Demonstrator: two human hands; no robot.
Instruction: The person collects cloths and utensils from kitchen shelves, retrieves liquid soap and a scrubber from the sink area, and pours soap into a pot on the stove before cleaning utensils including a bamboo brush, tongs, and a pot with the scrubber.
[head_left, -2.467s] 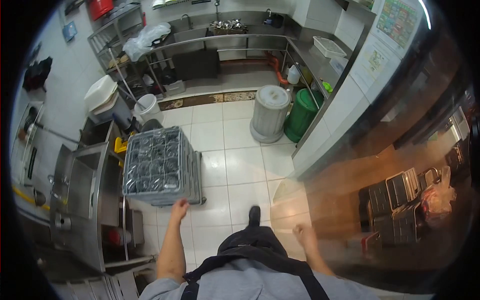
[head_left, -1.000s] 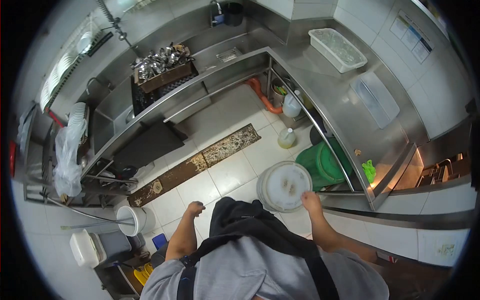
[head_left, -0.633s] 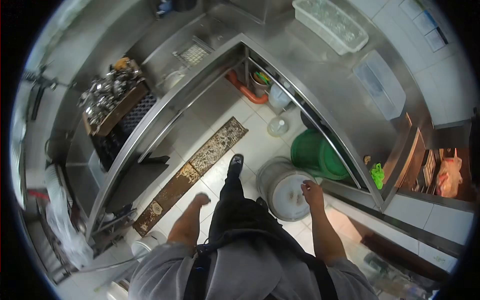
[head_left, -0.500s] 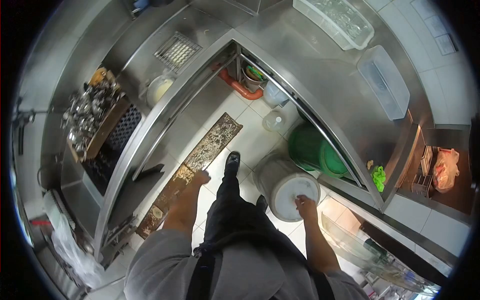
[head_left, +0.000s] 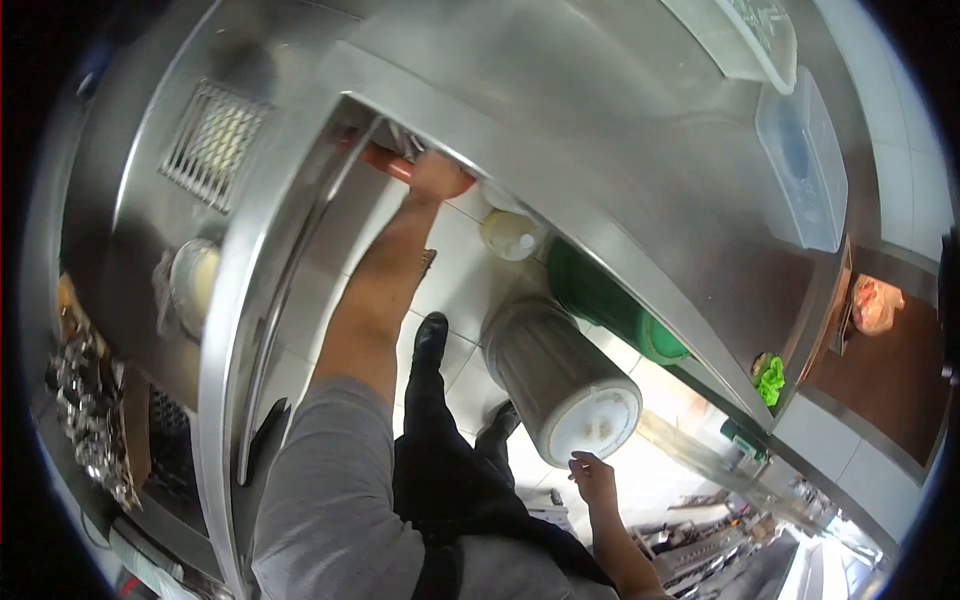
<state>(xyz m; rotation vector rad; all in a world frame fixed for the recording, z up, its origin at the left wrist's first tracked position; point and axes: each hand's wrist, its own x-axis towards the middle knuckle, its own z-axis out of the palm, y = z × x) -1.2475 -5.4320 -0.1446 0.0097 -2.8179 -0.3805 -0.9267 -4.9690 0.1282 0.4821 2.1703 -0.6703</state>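
My left hand [head_left: 438, 178] reaches under the inner corner of the steel counter, beside an orange drain pipe [head_left: 388, 162]. Its fingers are hidden at the counter edge, so any hold cannot be made out. A clear plastic jug [head_left: 508, 235] stands on the floor just beyond that hand. On the other side, my right hand [head_left: 594, 478] hangs just off the pale round base of a grey bin [head_left: 545, 370], fingers loosely apart with nothing in them. The bin lies tilted, its base toward me.
Steel counters [head_left: 640, 170] frame the corner. A green bin [head_left: 615, 300] lies under the right one; a clear plastic tub [head_left: 805, 170] sits on top. To the left are a drain grate [head_left: 215, 145], a white bowl [head_left: 195, 285] and piled cutlery [head_left: 90, 410]. White tiles [head_left: 450, 275] cover the floor.
My left hand has moved forward from over the rusty board to beneath the counter corner. My right hand has come off the grey bin's base. The view has leaned in and turned.
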